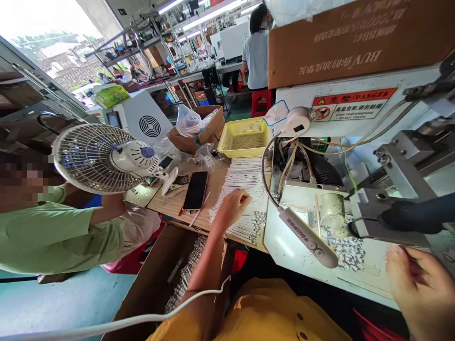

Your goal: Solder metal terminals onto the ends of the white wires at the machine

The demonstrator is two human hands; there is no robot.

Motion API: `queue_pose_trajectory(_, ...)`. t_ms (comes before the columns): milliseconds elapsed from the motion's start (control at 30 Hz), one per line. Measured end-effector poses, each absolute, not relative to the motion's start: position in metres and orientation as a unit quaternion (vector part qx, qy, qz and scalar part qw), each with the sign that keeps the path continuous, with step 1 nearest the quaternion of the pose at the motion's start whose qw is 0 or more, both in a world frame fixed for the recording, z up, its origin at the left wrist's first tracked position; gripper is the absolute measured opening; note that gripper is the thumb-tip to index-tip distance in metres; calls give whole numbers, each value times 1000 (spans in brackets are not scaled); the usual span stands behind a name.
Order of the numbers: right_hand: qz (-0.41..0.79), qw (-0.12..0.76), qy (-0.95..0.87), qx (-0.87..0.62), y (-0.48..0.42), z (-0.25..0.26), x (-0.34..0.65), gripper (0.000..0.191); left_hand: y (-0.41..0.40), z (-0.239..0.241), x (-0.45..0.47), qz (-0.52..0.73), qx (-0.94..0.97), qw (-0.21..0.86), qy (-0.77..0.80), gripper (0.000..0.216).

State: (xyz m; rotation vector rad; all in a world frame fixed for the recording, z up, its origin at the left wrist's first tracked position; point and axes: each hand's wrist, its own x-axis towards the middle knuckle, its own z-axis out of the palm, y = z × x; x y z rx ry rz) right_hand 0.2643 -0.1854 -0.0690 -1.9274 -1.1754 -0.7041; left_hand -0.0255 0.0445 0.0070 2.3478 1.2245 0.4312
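Observation:
My left hand (232, 207) is over the wooden worktop, its fingers curled together above a spread of thin wire leads (245, 182). What its fingertips pinch, if anything, is too small to make out. Small parts with red and white marks (256, 227) sit at the near ends of the leads. At the right edge, my right hand (417, 277) has its fingers bent in by the machine's white base; I cannot see what is between them. A heap of small white pieces (350, 253) lies to its left, under the machine head (387, 215).
A gooseneck lamp (308, 237) hangs between my hands. Beyond the leads stand a yellow basket (245, 150) and a carton (199, 130). A phone (195, 190) and a fan (103, 158) are to the left, beside a seated person (64, 232). A bin (142, 289) stands below.

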Motion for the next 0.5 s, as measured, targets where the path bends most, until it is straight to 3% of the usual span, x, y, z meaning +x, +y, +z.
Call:
queue_pose_trajectory(167, -263, 390, -461, -753, -185, -69, 266, 23, 58, 16, -34, 254, 866, 210, 376, 15)
queue_pose_trajectory(400, -249, 388, -446, -767, -185, -69, 264, 28, 65, 8, -54, 211, 888, 74, 403, 16)
queue_pose_trajectory(500, -241, 394, -442, -769, -183, -63, 261, 26, 36, 5, -66, 194, 896, 90, 388, 23)
